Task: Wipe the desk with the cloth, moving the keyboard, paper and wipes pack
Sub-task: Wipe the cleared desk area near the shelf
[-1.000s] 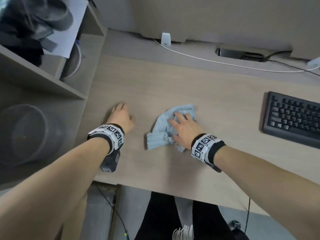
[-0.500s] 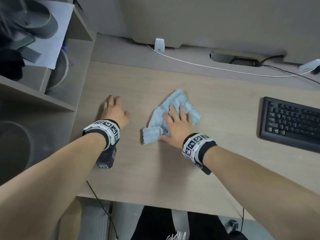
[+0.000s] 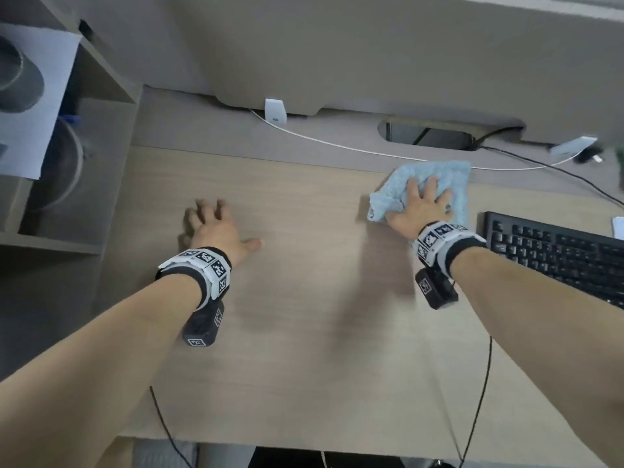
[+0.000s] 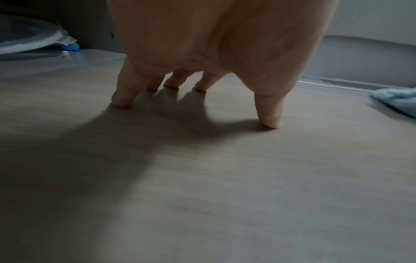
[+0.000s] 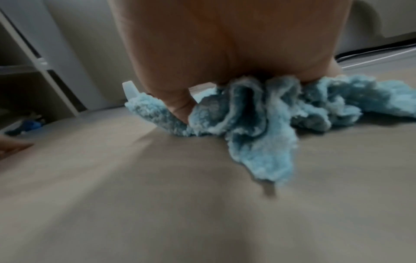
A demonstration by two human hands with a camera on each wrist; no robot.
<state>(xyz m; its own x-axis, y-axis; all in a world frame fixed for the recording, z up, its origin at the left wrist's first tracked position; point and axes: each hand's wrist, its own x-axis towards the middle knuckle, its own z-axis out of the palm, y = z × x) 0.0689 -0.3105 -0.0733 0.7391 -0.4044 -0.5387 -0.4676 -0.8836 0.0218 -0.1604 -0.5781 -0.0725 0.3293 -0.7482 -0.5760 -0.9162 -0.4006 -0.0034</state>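
My right hand (image 3: 420, 204) presses flat, fingers spread, on the light blue cloth (image 3: 449, 177) at the back right of the wooden desk (image 3: 304, 315). In the right wrist view the cloth (image 5: 258, 128) bunches under the palm and thumb of the right hand (image 5: 225, 53). The black keyboard (image 3: 557, 255) lies just right of the cloth. My left hand (image 3: 216, 228) rests on the bare desk to the left and holds nothing. Seen from the left wrist, its fingertips (image 4: 121, 101) touch the wood. A white paper corner (image 3: 619, 228) shows at the right edge. I see no wipes pack.
A shelf unit (image 3: 67, 244) stands at the desk's left, with a paper sheet (image 3: 44, 106) and round containers in it. A white cable (image 3: 337, 145) and a white plug (image 3: 275, 111) run along the back strip beside a cable slot (image 3: 429, 135). Black cords hang over the front edge.
My right hand has slid the cloth away from me and to the right, up beside the keyboard. The left hand has stayed on the desk in about the same place.
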